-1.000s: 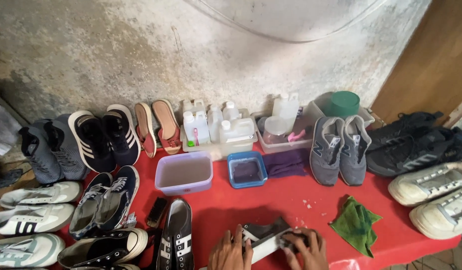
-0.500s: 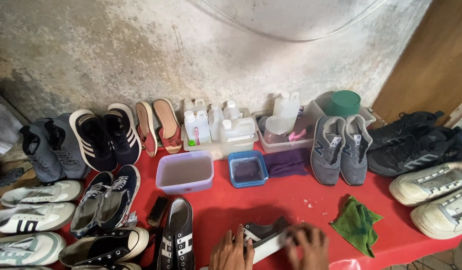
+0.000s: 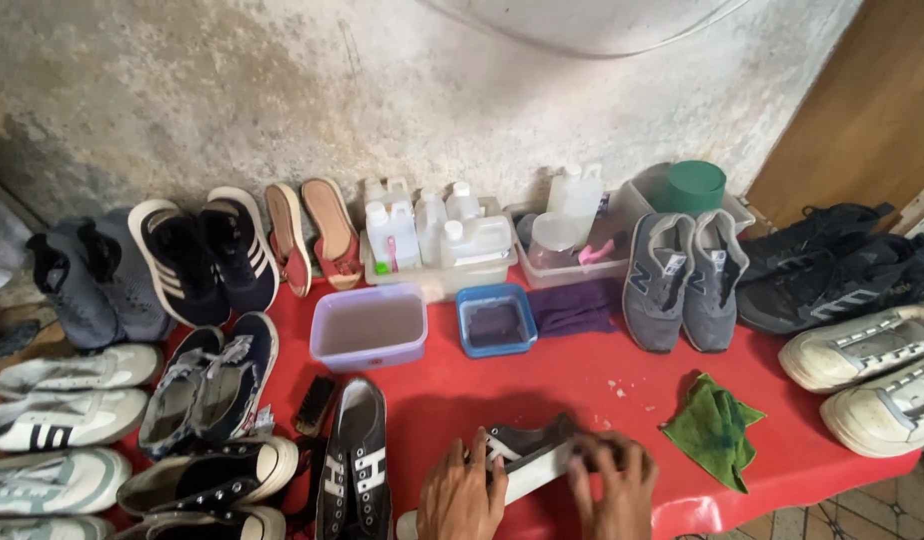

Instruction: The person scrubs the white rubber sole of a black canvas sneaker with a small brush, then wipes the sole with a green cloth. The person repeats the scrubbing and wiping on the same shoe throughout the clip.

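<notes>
Left hand [image 3: 465, 497] clamps the near end of the dark shoe [image 3: 527, 455], fingers curled over its upper; right hand [image 3: 612, 488] presses on the far end, blurred, so whether that grip closes on anything I cannot tell. The shoe lies on its side on the red bench [image 3: 582, 385], white sole edge facing us, long axis running from lower left up to the right. Judging by the sole, cleaning looks underway, not finished. Beyond sit a green rag [image 3: 715, 428], blue tub [image 3: 495, 320], lilac tub [image 3: 369, 327], brush [image 3: 315, 404]
</notes>
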